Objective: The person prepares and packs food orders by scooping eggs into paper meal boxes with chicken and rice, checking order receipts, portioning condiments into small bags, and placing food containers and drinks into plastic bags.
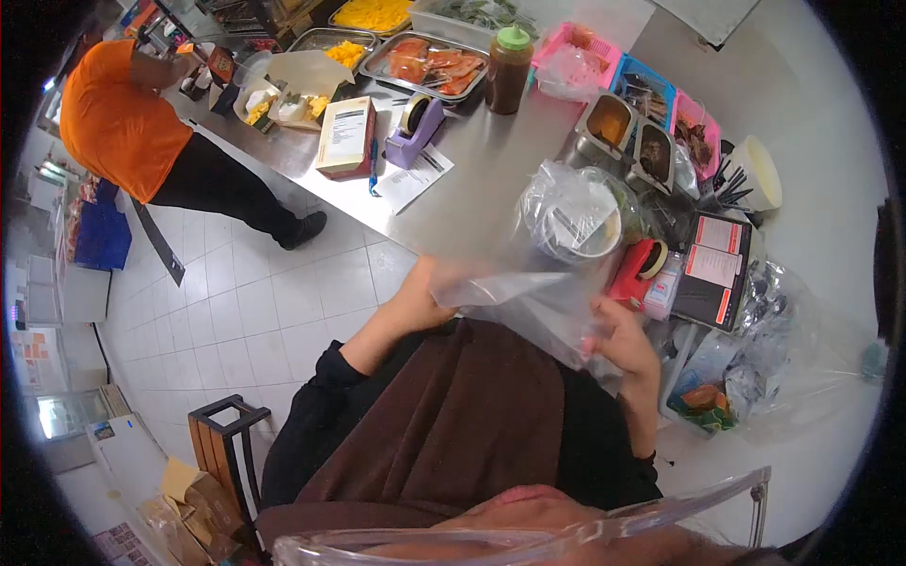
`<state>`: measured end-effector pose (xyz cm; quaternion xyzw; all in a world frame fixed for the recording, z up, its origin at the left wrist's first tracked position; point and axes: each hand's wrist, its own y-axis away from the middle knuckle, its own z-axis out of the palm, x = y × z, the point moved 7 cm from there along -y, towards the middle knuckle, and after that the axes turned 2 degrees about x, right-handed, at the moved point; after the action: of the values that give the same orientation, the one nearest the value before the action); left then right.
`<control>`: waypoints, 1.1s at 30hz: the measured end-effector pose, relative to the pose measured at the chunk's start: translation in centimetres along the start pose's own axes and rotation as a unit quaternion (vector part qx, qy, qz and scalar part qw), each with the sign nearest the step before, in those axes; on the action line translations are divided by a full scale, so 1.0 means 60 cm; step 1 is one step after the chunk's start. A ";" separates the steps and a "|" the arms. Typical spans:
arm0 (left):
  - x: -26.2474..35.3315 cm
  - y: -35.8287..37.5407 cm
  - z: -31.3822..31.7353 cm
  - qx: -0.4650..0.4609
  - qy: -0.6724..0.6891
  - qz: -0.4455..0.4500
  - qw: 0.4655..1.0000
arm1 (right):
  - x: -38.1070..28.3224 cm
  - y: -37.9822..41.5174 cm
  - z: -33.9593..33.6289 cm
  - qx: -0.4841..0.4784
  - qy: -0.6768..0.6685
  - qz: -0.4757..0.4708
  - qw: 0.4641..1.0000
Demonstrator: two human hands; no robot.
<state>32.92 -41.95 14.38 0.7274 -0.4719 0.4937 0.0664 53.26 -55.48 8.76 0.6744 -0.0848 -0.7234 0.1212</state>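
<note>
Plastic bag (533, 304) | left hand (415, 296), right hand (625, 338) grip it | wrapped tub (581, 226), red dispenser (632, 274) beyond

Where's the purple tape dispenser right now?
In the head view, the purple tape dispenser stands left of centre on the steel counter, just right of the white-topped box.

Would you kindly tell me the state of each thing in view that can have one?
Clear bag: held between left hand and right hand
Sauce bottle: lid on, upright
Metal tray: uncovered, holding food
Cardboard box: open, holding food
White tub: wrapped in clear plastic
Purple dispenser: loaded with tape
</note>
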 end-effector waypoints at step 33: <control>-0.114 0.032 0.085 0.228 0.678 -0.392 0.579 | 0.092 0.077 -0.160 0.428 0.036 -0.038 0.902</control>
<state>34.36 -41.63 5.77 0.2861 0.1695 0.8603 0.3863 62.78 -61.09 4.10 0.6899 -0.3560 -0.5967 -0.2031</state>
